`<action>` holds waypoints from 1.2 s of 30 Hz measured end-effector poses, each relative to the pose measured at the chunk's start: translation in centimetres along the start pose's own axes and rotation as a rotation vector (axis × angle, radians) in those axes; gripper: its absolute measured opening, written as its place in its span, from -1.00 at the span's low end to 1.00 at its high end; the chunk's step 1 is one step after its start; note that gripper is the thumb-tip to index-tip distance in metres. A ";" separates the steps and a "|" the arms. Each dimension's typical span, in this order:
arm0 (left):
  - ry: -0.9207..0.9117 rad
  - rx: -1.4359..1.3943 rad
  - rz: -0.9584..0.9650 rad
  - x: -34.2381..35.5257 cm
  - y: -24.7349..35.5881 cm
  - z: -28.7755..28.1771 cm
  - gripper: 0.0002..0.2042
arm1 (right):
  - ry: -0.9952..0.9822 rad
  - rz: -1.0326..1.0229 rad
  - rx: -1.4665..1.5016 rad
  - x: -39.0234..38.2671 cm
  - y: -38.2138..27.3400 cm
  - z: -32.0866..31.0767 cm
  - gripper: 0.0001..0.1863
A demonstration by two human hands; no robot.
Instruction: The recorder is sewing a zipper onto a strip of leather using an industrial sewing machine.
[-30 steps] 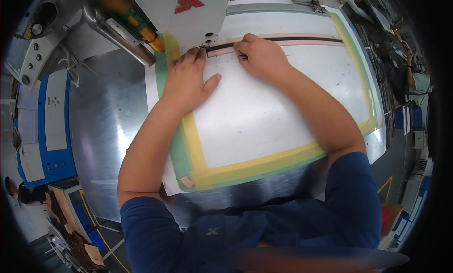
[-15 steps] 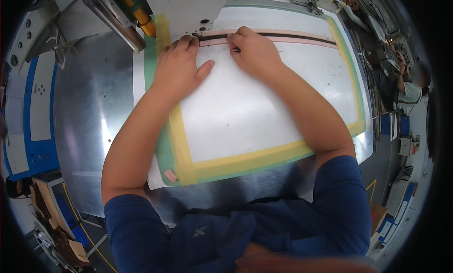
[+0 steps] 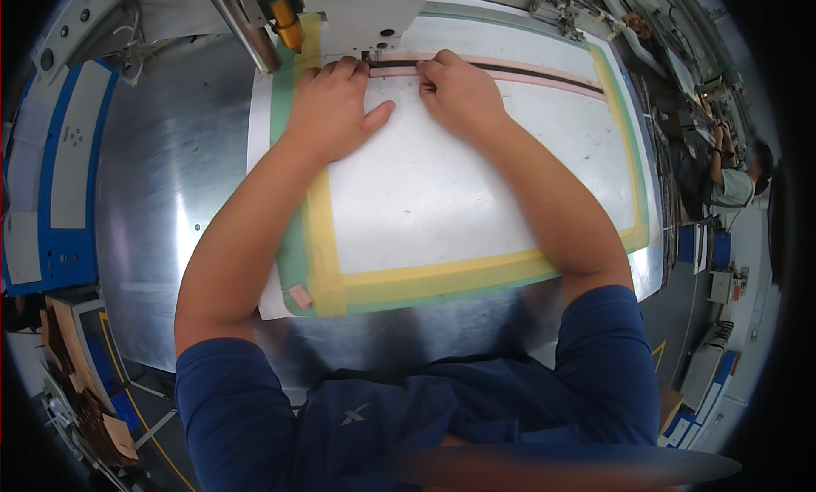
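Note:
A long black strip [image 3: 531, 70] lies between pink bands [image 3: 501, 74] across the far part of a white sheet [image 3: 425, 203]. At the strip's left end my left hand [image 3: 331, 109] rests on the sheet, fingertips beside the end and thumb spread away. My right hand [image 3: 463, 92] is further along, its fingers curled and pinched at the strip; the exact grip is partly hidden under the fingers.
Yellow tape [image 3: 450, 271] and green tape [image 3: 293, 262] border the sheet on a metal table [image 3: 170, 203]. Beyond my left hand stand a metal tube [image 3: 246, 28] and a brass-coloured cylinder [image 3: 286, 24]. A blue-framed panel [image 3: 72, 177] is at left; another person [image 3: 735, 182] works far right.
The whole view has shifted and tilted slightly. Both hands keep nearly the same places along the strip.

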State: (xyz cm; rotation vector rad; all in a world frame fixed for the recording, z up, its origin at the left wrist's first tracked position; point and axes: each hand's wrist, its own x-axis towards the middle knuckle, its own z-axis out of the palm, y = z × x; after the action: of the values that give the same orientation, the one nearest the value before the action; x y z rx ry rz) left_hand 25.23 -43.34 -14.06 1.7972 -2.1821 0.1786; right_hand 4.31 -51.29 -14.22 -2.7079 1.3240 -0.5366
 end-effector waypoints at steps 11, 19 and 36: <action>-0.019 -0.005 -0.028 -0.4 0.1 -0.6 -0.35 | 0.009 -0.017 -0.009 -1.2 3.2 -2.2 -0.76; -0.011 0.003 -0.006 -0.3 0.2 -0.4 -0.34 | 0.107 0.015 0.042 -2.0 3.8 -1.6 -0.79; 0.037 0.096 0.031 -1.3 -1.8 -0.3 -0.39 | 0.014 -0.012 0.071 -1.2 1.7 -1.2 -0.82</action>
State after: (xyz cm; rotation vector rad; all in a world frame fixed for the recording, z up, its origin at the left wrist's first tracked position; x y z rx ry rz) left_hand 27.27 -42.43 -14.32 1.7952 -2.2113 0.3262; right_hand 1.95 -51.32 -13.83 -2.6614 1.2678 -0.5931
